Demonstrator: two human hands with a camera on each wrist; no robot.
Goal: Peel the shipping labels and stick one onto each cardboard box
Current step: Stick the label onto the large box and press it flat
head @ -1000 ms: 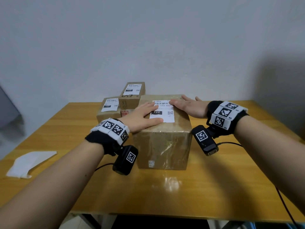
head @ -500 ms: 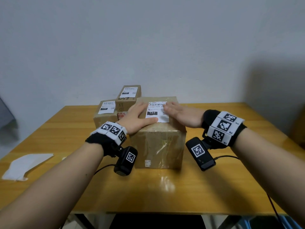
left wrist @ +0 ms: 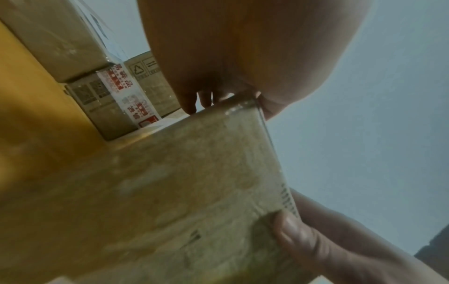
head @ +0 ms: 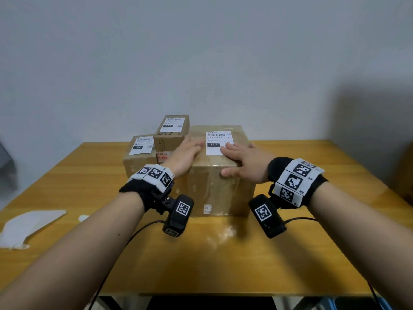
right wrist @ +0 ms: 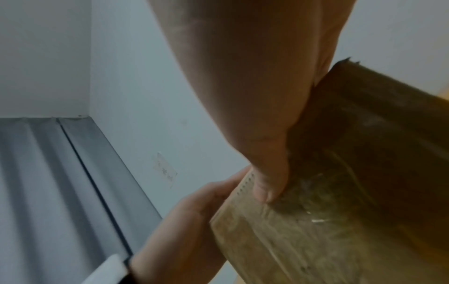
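A large cardboard box [head: 220, 186] stands mid-table with a white shipping label [head: 216, 139] stuck flat on its top. My left hand [head: 188, 152] lies flat on the box top just left of the label. My right hand [head: 240, 158] lies flat on the top with straight fingers over the label's lower right corner. Its thumb [right wrist: 266, 184] hangs over the front top edge. The left wrist view shows the box's front face [left wrist: 170, 192] and my left palm [left wrist: 243, 57] resting on its upper edge. Neither hand holds anything.
Two smaller boxes stand behind on the left, each bearing a label: a low one [head: 137, 164] and a taller one [head: 171, 137]. Peeled white backing paper [head: 29, 227] lies at the table's left edge, with a small white scrap [head: 83, 218] near it. The wall is close behind.
Both hands have slid back toward me across the box top. The left hand has come off the label to its left; the right has moved from the label's upper right to its lower right.
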